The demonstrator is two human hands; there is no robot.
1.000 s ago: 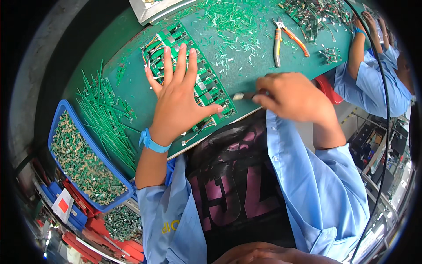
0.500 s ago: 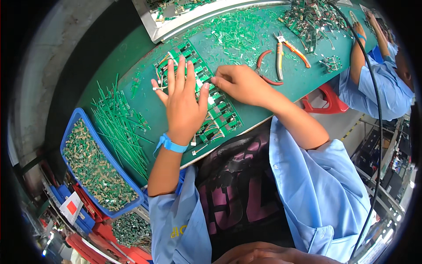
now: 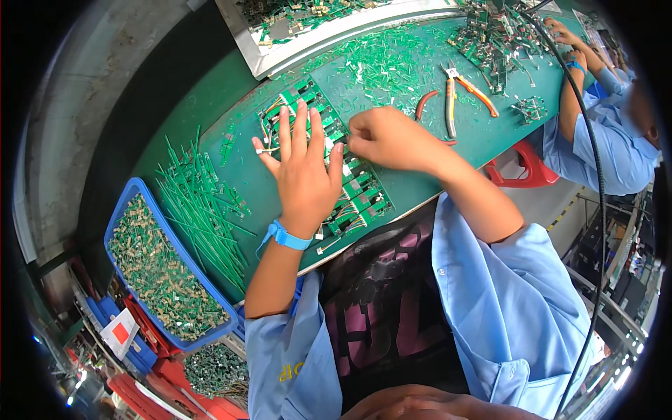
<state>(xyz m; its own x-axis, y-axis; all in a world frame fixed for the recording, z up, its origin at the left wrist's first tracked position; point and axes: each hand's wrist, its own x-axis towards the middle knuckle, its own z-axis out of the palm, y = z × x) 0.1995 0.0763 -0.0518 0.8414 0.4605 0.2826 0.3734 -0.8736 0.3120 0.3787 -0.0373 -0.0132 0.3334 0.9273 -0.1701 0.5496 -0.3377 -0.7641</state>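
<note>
A green circuit board panel [image 3: 369,197] with rows of small parts and short wires lies slantwise on the green worktop. My left hand [image 3: 306,175], a blue band at its wrist, rests over the panel with fingers outstretched. At the panel's right edge is my right hand [image 3: 392,138], its fingers curled together. Whatever the right fingertips grip is hidden behind the hand. Wires with small white plugs [image 3: 263,150] stick out by the left fingers. Beyond my right hand lie orange-and-yellow-handled cutters [image 3: 451,105] and a red-handled tool [image 3: 425,103], partly covered by that hand.
Thin green board strips [image 3: 199,210] are heaped at left, beside a blue bin [image 3: 128,269] full of small board pieces. Green scraps [image 3: 385,59] and piled boards [image 3: 493,42] cover the far side, near a metal-edged tray [image 3: 336,45]. A co-worker [image 3: 595,133] sits at right.
My right hand has rolled over slightly, with its fingers tucked further in at the panel's edge. The left hand stays on the panel. The whole view has shifted a little.
</note>
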